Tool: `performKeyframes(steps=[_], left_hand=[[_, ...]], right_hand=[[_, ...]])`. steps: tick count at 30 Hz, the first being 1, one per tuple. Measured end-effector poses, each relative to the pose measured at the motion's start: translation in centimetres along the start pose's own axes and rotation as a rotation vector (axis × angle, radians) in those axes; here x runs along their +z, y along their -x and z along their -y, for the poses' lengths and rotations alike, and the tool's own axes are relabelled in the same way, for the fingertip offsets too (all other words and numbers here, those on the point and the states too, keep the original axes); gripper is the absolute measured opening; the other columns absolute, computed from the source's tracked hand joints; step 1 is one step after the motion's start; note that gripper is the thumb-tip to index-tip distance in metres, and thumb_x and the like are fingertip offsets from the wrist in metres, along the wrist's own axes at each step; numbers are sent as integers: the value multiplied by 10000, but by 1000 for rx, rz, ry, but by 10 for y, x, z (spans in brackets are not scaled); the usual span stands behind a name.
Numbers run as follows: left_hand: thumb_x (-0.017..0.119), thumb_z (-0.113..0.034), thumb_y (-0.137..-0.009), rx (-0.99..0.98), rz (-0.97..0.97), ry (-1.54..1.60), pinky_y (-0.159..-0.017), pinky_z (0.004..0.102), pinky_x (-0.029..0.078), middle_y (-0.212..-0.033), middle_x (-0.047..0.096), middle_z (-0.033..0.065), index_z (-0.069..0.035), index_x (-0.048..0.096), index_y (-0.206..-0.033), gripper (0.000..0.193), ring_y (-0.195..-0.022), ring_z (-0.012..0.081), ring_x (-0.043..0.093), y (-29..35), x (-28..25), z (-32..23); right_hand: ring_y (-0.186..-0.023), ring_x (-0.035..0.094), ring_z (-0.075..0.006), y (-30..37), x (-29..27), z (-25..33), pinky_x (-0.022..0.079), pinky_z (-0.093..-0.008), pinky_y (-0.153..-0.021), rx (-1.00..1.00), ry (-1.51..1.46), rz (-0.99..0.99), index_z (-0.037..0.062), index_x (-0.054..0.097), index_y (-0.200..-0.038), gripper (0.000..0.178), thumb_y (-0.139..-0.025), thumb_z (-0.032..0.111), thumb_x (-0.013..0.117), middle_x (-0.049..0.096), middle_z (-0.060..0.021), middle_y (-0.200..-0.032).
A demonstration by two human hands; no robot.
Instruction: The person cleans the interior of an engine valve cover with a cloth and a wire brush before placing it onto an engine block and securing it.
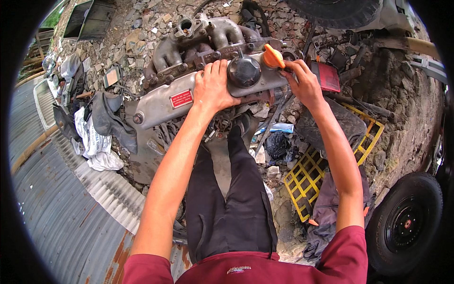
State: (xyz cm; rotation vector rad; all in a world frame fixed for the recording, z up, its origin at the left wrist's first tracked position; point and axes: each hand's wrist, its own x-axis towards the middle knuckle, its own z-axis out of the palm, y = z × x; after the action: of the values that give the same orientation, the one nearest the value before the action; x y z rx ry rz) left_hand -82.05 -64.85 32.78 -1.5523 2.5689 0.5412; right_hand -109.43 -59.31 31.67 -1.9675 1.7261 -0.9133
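Observation:
A grey metal engine valve cover [156,108] lies slantwise before me, with a red label on its left part. Over its middle, my left hand [213,87] grips it, fingers across the top and thumb stretched toward the right. Just right of that hand sits a round black cap-like part [244,72]. My right hand [305,86] pinches the lower right edge of an orange oil filler cap [273,57] at the cover's right end. Whether the cap is seated or loose I cannot tell. Behind the cover rises a rusty, branched manifold [220,33].
Rubble and scrap surround the engine. At right are a yellow grate [302,182], a red lamp-like piece [327,76] and a wheel [406,222]. Corrugated metal sheets [61,203] and white sacks [94,137] lie left. A large tyre [331,12] stands at the far right.

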Motion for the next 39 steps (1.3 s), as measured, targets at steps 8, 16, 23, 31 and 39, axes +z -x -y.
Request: performKeyframes(steps=[8, 16, 23, 31, 39], left_hand=[[907, -479, -517, -7, 12, 7, -1090, 473, 390, -1440, 484, 116, -56, 388, -1451, 1149, -1347, 285, 453, -1, -2, -1], [906, -480, -516, -10, 5, 6, -1093, 473, 389, -1438, 485, 116, -60, 389, -1453, 1150, -1340, 287, 458, 0, -1, 0], [904, -469, -518, 4, -26, 31, -1090, 473, 394, -1415, 500, 116, -49, 415, -1431, 1118, -1327, 288, 468, 1, 3, 2], [897, -477, -523, 1, -21, 61, -1080, 481, 407, -1400, 510, 118, -34, 424, -1428, 1113, -1327, 285, 470, 0, 2, 6], [889, -514, -530, 32, -20, 49, -1054, 472, 433, -1379, 518, 142, -4, 435, -1411, 1114, -1296, 299, 493, 0, 1, 5]], right_hand=[[-745, 648, -276, 2, 6, 2, 522, -380, -643, 113, 24, -64, 24, 640, -947, 236, -850, 178, 790, 613, -101, -881], [-669, 609, -255, 20, 22, 1, 498, -372, -600, 165, 43, -168, 32, 606, -991, 277, -841, 149, 807, 604, -99, -837], [-678, 628, -162, 37, 31, 14, 503, -291, -607, 322, -211, -173, 65, 576, -1337, 401, -947, 31, 665, 632, -104, -821], [-536, 511, -146, 19, 35, 13, 435, -337, -515, 397, 53, -205, 28, 616, -1065, 220, -933, 164, 729, 595, -79, -650], [-642, 539, -79, 23, 33, 13, 428, -257, -552, 254, 72, -207, 26, 621, -1189, 220, -983, 99, 650, 631, -42, -727]])
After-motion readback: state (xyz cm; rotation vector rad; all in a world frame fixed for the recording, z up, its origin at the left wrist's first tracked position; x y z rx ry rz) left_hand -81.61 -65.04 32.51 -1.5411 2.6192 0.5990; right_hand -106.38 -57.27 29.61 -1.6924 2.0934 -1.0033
